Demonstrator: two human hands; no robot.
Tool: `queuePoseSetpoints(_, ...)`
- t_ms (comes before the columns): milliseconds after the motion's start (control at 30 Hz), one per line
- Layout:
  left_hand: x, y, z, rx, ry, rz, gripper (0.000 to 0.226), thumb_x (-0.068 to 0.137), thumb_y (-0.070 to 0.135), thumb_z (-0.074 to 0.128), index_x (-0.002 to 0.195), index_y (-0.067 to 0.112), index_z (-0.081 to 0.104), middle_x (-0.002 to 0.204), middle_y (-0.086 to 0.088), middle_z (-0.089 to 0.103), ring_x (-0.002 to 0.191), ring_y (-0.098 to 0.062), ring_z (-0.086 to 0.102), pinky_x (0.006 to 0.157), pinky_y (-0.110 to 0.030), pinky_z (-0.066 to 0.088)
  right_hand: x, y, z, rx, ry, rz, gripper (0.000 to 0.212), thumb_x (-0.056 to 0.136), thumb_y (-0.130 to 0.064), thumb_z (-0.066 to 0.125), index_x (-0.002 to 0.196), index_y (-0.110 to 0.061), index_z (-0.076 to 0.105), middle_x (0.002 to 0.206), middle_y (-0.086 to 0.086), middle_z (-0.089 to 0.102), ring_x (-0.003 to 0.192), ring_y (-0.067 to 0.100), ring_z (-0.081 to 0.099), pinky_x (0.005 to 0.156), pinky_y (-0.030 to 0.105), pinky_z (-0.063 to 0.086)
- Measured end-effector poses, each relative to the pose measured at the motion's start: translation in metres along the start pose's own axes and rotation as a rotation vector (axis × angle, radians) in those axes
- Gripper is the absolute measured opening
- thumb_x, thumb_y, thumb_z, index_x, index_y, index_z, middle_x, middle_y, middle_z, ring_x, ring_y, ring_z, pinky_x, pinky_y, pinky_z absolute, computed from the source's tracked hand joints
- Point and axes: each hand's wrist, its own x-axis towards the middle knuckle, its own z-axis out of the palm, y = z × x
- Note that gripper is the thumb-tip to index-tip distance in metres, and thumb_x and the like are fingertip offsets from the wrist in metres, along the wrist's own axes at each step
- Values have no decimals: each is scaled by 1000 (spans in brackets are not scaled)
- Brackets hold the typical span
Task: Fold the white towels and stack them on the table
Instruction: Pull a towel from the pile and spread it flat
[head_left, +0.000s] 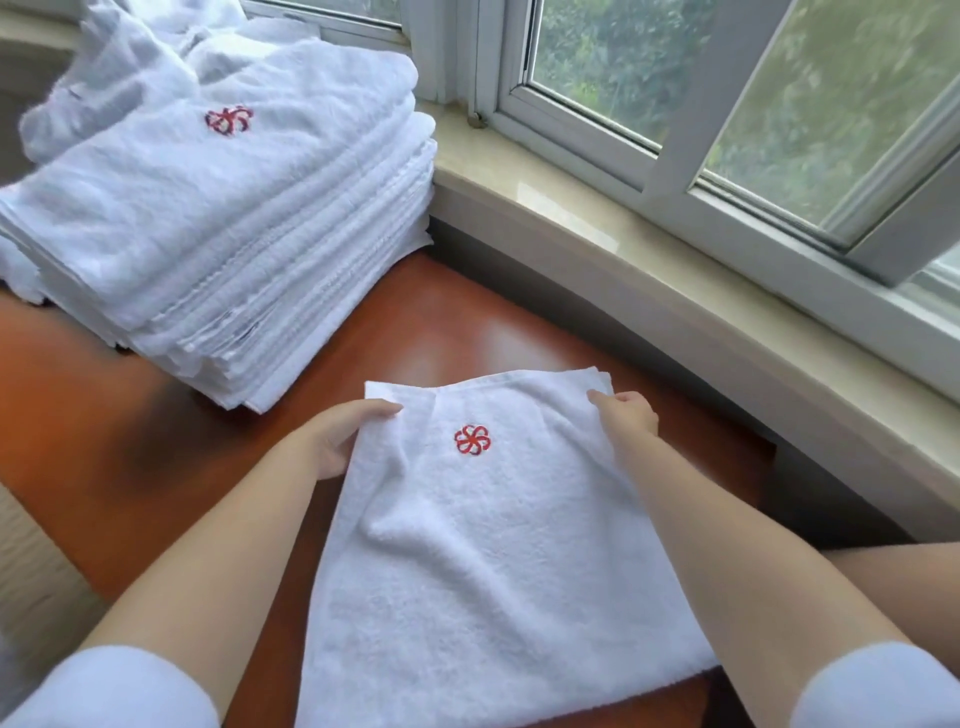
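- Both hands pinch the far edge of a white terry-cloth towel (483, 545): the left hand (345, 439) grips the far-left corner, thumb on top and fingers curled beneath; the right hand (626, 415) grips the far-right corner.
- That towel lies flat on a glossy reddish-brown wooden table (415, 317), its nubby rectangle bearing a red embroidered flower emblem (471, 440) near the far edge.
- Beyond the towel to the left stands a tall stack of folded white towels (223, 234), soft ribbed edges layered, touching a smooth beige stone windowsill (597, 228).
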Motion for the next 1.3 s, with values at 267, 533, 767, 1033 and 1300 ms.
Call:
queuePoseSetpoints(267,4,5,-3,166,44,-11,33,79,20,76,106,2,71,105,-15,73,93,-26,72,80,-36,55,10,-11,9,-102,7,5,39,89,-38,57,127,-28,58,134,5,50,125,28,36,106,40,34)
queuePoseSetpoints(533,15,2,-28,94,453,151,34,76,12,80,103,-4,67,103,-20,70,95,-33,68,87,-41,54,17,-16,1,-68,28,-17,11,83,-21,52,74,-17,56,92,7,58,79,27,54,62,28,39)
queuePoseSetpoints(767,19,-1,-36,-38,518,40,45,89,25,65,128,4,54,118,-12,64,103,-26,62,80,-32,48,16,-36,12,41,-133,3,37,90,-36,59,118,-14,65,92,-3,59,85,18,56,79,29,46)
queuePoseSetpoints(1033,-1,4,-29,-106,724,209,47,84,24,74,120,-3,60,122,-14,63,113,-30,60,98,-38,48,-7,-37,-14,120,114,-17,18,87,-38,60,92,-24,69,97,3,66,109,32,58,101,42,45)
queuePoseSetpoints(1300,-90,17,6,-144,823,535,36,82,17,76,113,3,66,104,-11,65,94,-23,62,86,-32,51,-60,-39,-81,281,146,-131,19,92,-24,60,102,-11,69,97,8,65,90,32,63,78,31,48)
